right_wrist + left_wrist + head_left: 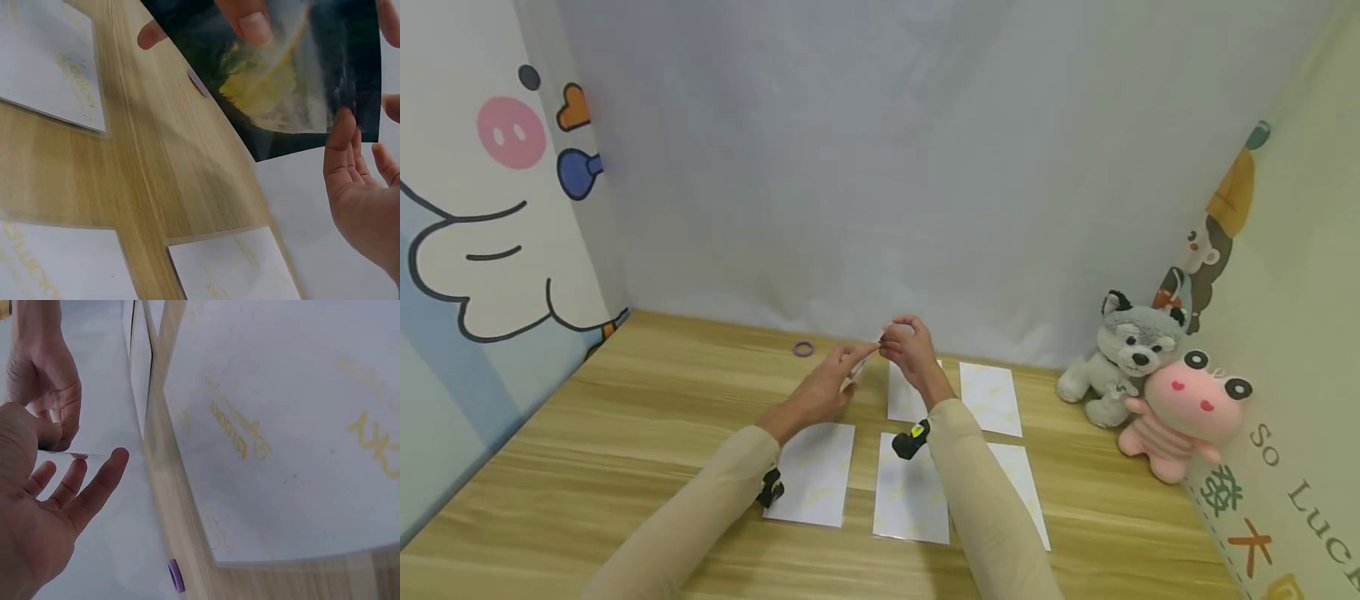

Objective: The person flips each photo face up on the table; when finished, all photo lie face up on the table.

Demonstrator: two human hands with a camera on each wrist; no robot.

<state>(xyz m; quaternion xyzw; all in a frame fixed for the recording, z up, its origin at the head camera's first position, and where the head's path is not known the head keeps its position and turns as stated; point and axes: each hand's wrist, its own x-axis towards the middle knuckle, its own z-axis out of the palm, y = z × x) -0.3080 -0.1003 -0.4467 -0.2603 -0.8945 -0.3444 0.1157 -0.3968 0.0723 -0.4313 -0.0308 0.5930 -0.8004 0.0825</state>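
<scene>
Between both hands is a glossy photo print (269,94), dark at its borders with a yellow-green area in the middle. In the left wrist view the print (78,454) appears almost edge-on. My left hand (823,387) grips it, thumb on the picture face and fingers behind. At the print's other edge, my right hand (912,350) pinches it with bent fingers. The right hand (365,194) shows a fingertip against the lower corner of the picture. Both hands are raised above the far part of the wooden table (662,433).
Several white sheets with faint yellow lettering lie in rows, among them one at front left (812,475) and one at back right (991,398). A purple ring (803,348) lies at the back. A grey plush husky (1131,354) and a pink plush frog (1187,404) sit at the right.
</scene>
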